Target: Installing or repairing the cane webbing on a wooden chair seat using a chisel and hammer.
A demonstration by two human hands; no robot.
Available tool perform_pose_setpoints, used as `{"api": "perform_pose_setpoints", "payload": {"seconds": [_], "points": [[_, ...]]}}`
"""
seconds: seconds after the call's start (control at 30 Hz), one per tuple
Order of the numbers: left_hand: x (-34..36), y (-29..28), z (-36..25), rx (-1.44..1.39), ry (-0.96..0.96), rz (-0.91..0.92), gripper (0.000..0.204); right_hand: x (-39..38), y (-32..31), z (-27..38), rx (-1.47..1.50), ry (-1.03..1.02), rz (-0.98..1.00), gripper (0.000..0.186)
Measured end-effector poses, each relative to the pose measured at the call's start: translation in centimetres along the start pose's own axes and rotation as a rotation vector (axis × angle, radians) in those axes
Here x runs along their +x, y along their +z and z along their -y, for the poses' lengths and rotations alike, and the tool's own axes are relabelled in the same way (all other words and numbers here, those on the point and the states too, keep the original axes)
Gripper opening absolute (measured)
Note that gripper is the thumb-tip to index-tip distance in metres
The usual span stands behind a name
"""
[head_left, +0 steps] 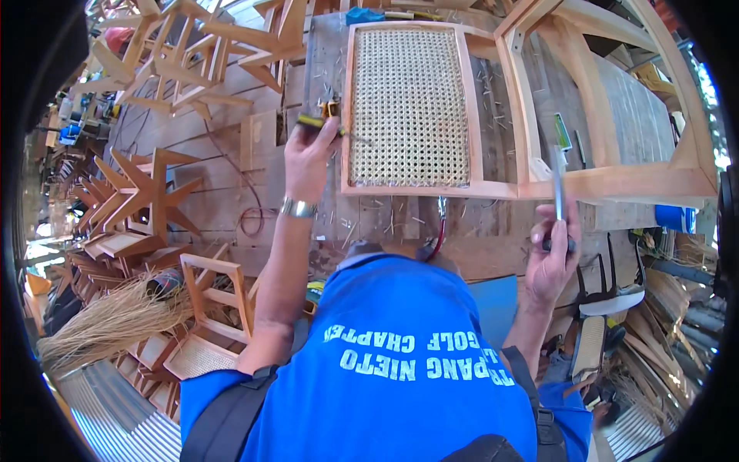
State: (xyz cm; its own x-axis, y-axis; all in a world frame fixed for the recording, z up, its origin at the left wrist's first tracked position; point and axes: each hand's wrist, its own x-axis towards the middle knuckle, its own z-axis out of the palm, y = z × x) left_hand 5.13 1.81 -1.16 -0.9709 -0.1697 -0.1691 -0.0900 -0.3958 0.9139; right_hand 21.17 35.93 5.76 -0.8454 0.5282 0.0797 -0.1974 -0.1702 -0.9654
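Observation:
A wooden chair frame lies on the work table, its woven cane panel set inside a pale wood border. My left hand is closed around a yellow-and-black-handled screwdriver, whose thin shaft reaches over the panel's left edge. On the other side, my right hand grips a tool with a narrow metal blade and a dark handle, blade pointing away from me. That blade passes in front of the frame's near rail. Whether it touches the wood I cannot tell.
Thin cane scraps litter the table. A green-and-white packet lies inside the frame's right part. Unfinished wooden chairs crowd the left. A bundle of cane strands is at lower left. A red hose hangs at the near table edge.

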Motion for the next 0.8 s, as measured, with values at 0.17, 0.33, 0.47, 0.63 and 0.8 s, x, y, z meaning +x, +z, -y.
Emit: {"api": "perform_pose_setpoints", "payload": {"seconds": [0.17,0.33,0.47,0.63,0.8], "points": [[4.2,2.8,1.3,0.254,0.104,0.167,0.029,-2.3,0.3,-0.5,-0.046,0.111,0.063,0.037],[6.7,5.9,4.6,0.578,0.355,0.342,0.027,-5.3,1.3,-5.8,-0.247,0.276,0.207,0.035],[6.0,7.6,3.6,0.598,0.278,0.431,0.022,-6.5,2.4,-7.1,-0.028,0.368,0.165,0.039],[5.8,7.9,4.0,0.419,0.214,0.45,0.023,-4.5,3.1,-7.9,-0.033,0.404,0.182,0.042],[5.1,6.3,3.4,0.469,0.209,0.291,0.024,-3.5,2.3,-7.9,-0.082,0.457,0.235,0.043]]}}
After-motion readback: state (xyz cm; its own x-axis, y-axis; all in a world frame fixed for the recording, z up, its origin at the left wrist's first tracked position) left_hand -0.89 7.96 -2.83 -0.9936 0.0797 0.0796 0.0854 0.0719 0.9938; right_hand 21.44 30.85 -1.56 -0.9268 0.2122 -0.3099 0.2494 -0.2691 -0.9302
